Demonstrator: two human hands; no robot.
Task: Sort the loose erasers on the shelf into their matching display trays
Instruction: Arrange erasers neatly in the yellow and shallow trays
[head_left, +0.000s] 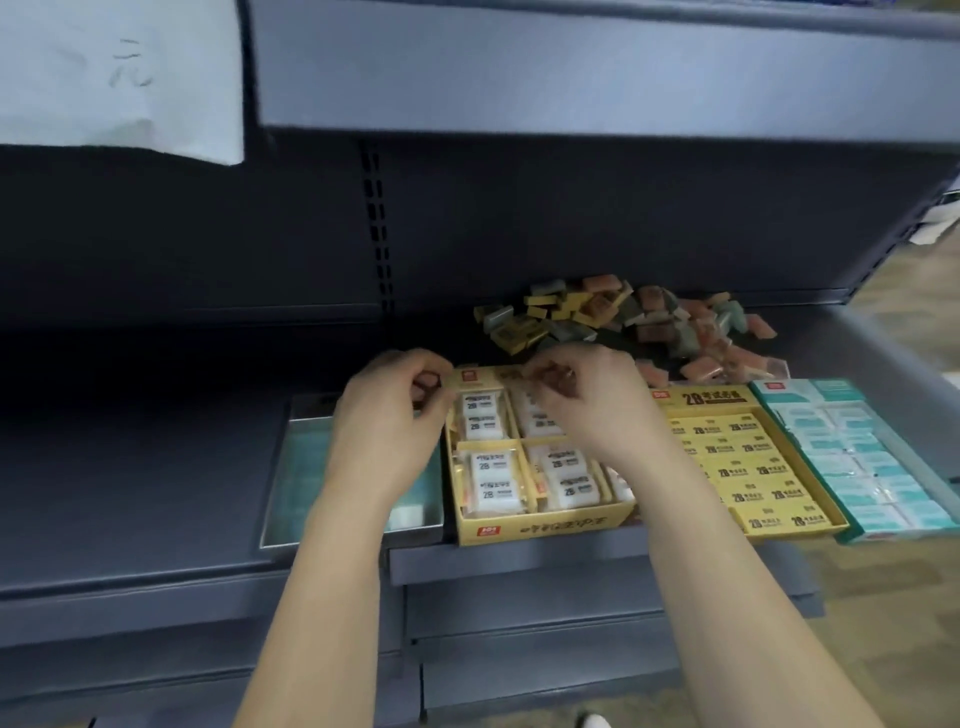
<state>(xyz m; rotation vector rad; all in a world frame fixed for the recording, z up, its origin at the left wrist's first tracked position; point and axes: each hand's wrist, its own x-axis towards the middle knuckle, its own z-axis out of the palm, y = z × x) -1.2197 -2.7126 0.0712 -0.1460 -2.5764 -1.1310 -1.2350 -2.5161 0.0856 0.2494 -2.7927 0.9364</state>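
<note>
Erasers (623, 322), small wrapped blocks in yellow, grey-green and pink, lie jumbled every way at centre right, behind the trays. Right hand (587, 405) pinches a brown eraser (551, 378), its axis unclear. Left hand (389, 415) is curled, its grasp unclear. Divided tray (540, 527) holds white blocks (485, 421); rightward, yellow tray (701, 397) and teal tray (779, 387) are full.

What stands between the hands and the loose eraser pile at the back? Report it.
Nothing visible. The left hand and right hand hover over the rear edge of the yellow compartment tray; the loose eraser pile lies just behind it on the shelf, nothing between.
</note>
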